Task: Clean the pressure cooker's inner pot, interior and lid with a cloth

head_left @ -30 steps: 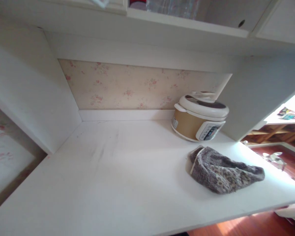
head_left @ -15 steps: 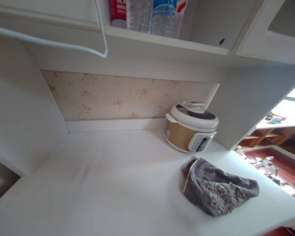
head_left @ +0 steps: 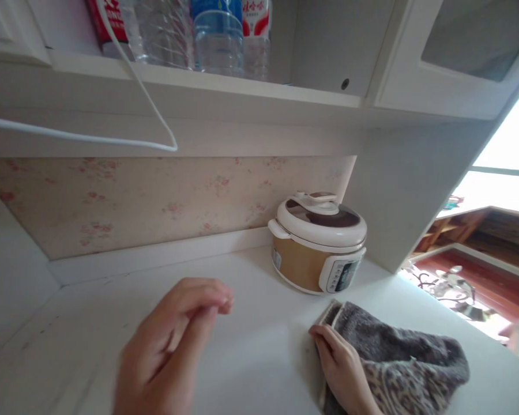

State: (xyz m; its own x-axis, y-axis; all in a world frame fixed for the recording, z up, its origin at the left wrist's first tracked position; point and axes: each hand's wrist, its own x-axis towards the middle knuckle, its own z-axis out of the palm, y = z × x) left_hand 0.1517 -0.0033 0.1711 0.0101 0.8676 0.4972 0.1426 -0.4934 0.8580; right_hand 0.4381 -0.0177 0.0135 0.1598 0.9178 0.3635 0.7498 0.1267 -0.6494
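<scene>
My left hand (head_left: 168,346) hovers over the white counter (head_left: 251,346), left of centre. Its fingers are curled, the thumb tip close to the fingertips, and nothing shows in its grasp. On the right, my right hand (head_left: 343,369) is closed at the left edge of a rumpled grey-brown towel (head_left: 415,357) with a leopard-like pattern; the fingertips are partly hidden by the cloth. Behind the towel stands an electric pressure cooker (head_left: 318,248) with a gold body, a white lid and a control panel in front.
Plastic bottles (head_left: 218,40) stand on the cabinet shelf (head_left: 242,86) overhead. A white cable (head_left: 112,141) hangs in front at upper left. Flowered wallpaper (head_left: 168,202) covers the back wall, and a side panel (head_left: 384,190) bounds the counter on the right.
Both hands have come into view from below, the right one taking hold of the towel's left edge. The camera view has shifted, bringing cooker and towel lower in the picture.
</scene>
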